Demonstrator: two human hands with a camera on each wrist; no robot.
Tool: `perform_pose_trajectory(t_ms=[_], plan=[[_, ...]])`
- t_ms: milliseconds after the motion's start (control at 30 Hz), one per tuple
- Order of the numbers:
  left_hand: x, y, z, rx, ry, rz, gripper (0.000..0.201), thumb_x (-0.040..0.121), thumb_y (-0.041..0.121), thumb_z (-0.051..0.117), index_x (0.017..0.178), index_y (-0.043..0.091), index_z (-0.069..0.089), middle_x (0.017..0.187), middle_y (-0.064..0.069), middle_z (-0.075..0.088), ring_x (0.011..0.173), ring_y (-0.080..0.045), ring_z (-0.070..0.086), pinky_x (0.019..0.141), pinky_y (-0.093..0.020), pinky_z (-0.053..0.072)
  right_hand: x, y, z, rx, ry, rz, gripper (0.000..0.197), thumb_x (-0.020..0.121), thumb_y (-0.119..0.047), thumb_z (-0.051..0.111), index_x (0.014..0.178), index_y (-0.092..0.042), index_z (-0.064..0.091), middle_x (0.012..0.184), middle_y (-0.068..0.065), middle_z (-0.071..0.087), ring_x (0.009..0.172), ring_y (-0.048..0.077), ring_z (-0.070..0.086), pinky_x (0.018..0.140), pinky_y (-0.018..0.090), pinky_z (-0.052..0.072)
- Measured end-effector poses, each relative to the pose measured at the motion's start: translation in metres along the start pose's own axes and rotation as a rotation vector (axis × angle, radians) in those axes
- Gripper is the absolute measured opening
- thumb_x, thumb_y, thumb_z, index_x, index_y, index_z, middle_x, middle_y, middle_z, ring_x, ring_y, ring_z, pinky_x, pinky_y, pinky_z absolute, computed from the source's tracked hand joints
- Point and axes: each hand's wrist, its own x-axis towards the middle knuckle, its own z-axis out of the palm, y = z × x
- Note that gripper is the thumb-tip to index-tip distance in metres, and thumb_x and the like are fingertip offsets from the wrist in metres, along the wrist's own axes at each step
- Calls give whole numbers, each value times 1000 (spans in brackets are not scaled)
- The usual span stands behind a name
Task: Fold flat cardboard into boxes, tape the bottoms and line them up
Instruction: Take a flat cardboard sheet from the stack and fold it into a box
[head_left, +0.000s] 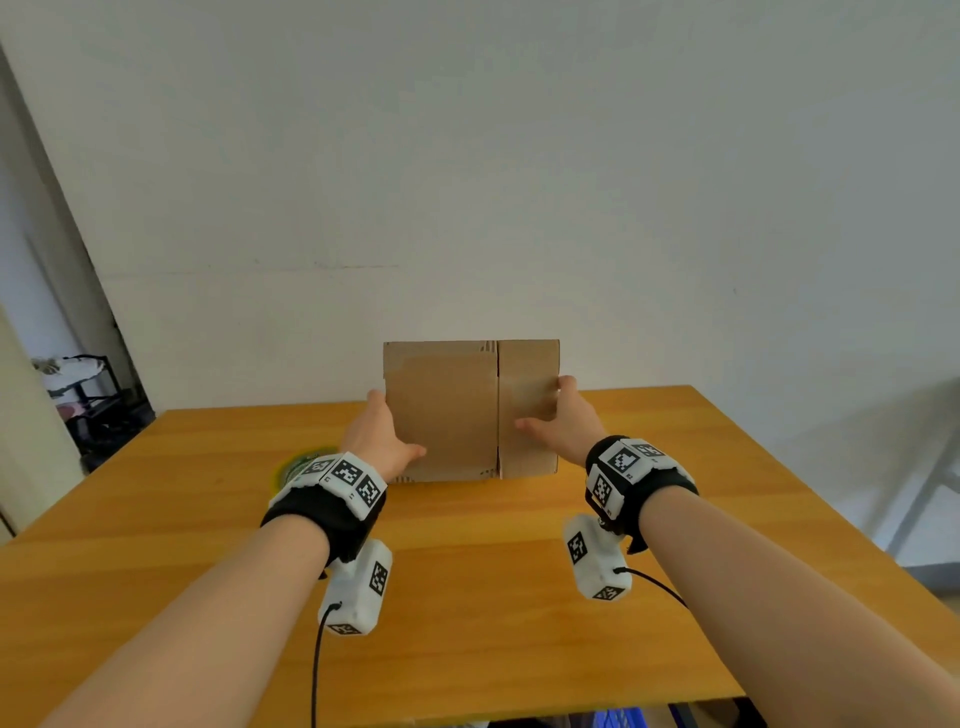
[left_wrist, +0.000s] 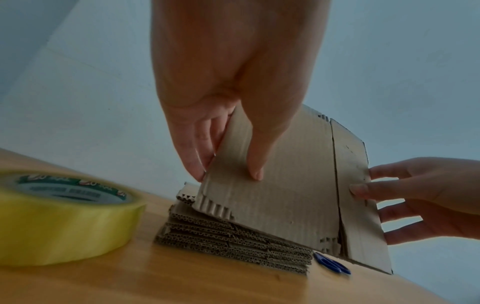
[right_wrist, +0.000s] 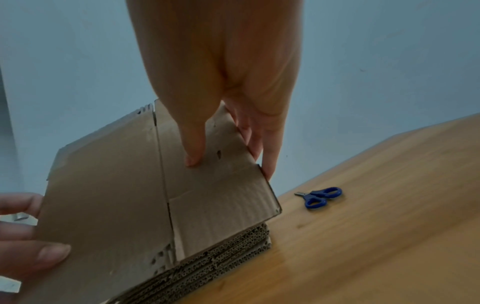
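Left hand: Your left hand (head_left: 384, 439) pinched the left edge of the flat cardboard sheet (head_left: 457, 410), thumb on the near face and fingers (left_wrist: 197, 156) behind it.
Right hand: Your right hand (head_left: 563, 426) grasped the opposite edge the same way, thumb laid across the front and fingers (right_wrist: 270, 156) wrapped behind.
Sheet: Between your two grips the sheet stood tilted up, its lower edge resting on the stack of flat cardboard (left_wrist: 233, 242) directly beneath your hands. A slit ran top to bottom through it, nearer your right grip than your left.
Stack: The stack lay flat on the wooden table (head_left: 467, 597), corrugated edges facing you; the head view hid most of it behind the raised sheet.
Tape: A roll of yellow tape (left_wrist: 59, 216) sat on the table just outside your left grip, beside the stack.
Scissors: Blue-handled scissors (right_wrist: 320, 197) lay on the table beyond your right grip, on the far side of the stack and apart from it.
Wrists: Both wrists carried black bands with white marker blocks (head_left: 345, 475).
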Motion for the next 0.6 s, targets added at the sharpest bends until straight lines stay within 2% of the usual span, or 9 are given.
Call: perform_pose_trajectory(t_ms=[133, 200, 267, 367, 467, 533, 600], plan=[[-10, -11, 1, 22, 1, 41, 48, 81, 26, 73, 119, 9, 49, 113, -8, 62, 99, -26, 61, 85, -39, 52, -10, 8, 0, 5, -7, -13, 72, 86, -28, 68, 139, -6, 25, 136, 15, 48, 117, 31, 53, 88, 36, 49], [-14, -14, 1, 53, 10, 46, 39, 82, 27, 71, 111, 9, 52, 102, -9, 63, 90, -25, 61, 81, -41, 53, -14, 11, 0, 19, -10, -16, 70, 87, -28, 68, 140, -6, 27, 137, 14, 48, 120, 30, 52, 91, 37, 48], [-17, -15, 2, 50, 25, 56, 37, 83, 26, 71, 109, 8, 52, 99, -10, 63, 88, -26, 61, 80, -42, 53, -17, 13, 0, 21, -9, -21, 70, 87, -29, 67, 141, -6, 28, 138, 13, 48, 121, 29, 51, 95, 38, 48], [-20, -15, 3, 29, 37, 58, 40, 83, 24, 70, 114, 8, 50, 104, -11, 62, 93, -26, 60, 82, -41, 52, -22, 14, 0, 30, -9, -31, 71, 87, -30, 67, 141, -6, 28, 139, 11, 48, 121, 28, 51, 96, 39, 47], [-22, -17, 4, -3, 20, 61, 45, 85, 23, 68, 123, 7, 48, 118, -12, 61, 106, -28, 59, 89, -41, 50, -25, 15, 0, 55, -13, -29, 70, 87, -29, 67, 141, -6, 30, 138, 10, 48, 122, 27, 50, 96, 38, 47], [-21, -20, 5, -44, -3, 60, 50, 86, 24, 67, 128, 8, 45, 127, -14, 58, 113, -30, 58, 93, -44, 50, -28, 15, 0, 86, -23, -29, 65, 87, -27, 67, 138, -6, 33, 135, 10, 51, 118, 25, 53, 92, 35, 48], [-20, -22, 7, -95, -33, 53, 53, 87, 26, 66, 131, 9, 42, 130, -15, 57, 114, -31, 58, 93, -46, 51, -30, 16, 1, 114, -41, -21, 60, 88, -25, 66, 136, -6, 35, 130, 10, 54, 111, 24, 57, 87, 32, 49]])
